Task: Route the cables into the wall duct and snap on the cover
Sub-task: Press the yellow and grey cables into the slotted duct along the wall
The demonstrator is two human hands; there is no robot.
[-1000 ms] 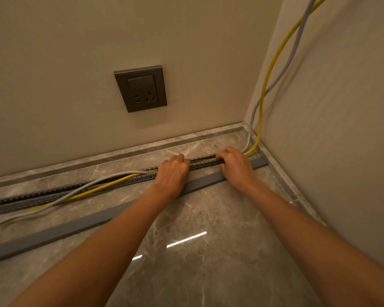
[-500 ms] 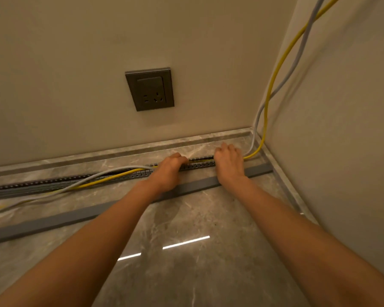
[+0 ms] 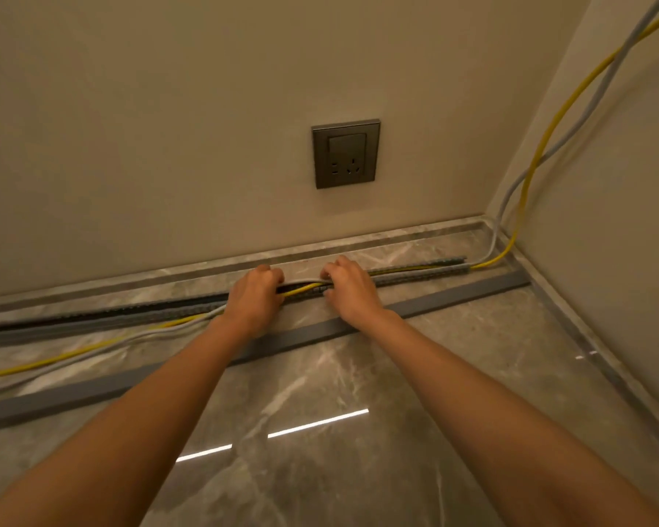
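The slotted duct (image 3: pixel 137 313) lies flat on the marble floor (image 3: pixel 358 469), just out from the foot of the back wall (image 3: pixel 168 127), its long axis running left to right and climbing a little toward the right-hand corner, where its end (image 3: pixel 458 265) stops short of the side wall (image 3: pixel 624 222). Nearer the person, and almost parallel to it, the grey cover strip (image 3: pixel 453 300) rests on the floor, not yet on the duct. Both arms reach forward over that strip. The left hand (image 3: pixel 255 298) and the right hand (image 3: pixel 352 289) sit close together on the duct, knuckles up and fingers curled down over its far edge, each closed around the cables at the channel (how tightly the fingertips pinch I cannot tell, since they are hidden behind the hands). Between the two hands the yellow cable (image 3: pixel 303 287) and the grey cable (image 3: pixel 305 279) bow up slightly out of the slot. To the right of the hands they lie along the inside of the duct, come out of its end at the corner, and rise up the side wall together. To the left of the hands they are still outside it, trailing loose over the floor toward the left edge, between the duct and the cover strip. A dark socket (image 3: pixel 346 154) is set in the back wall above the hands.
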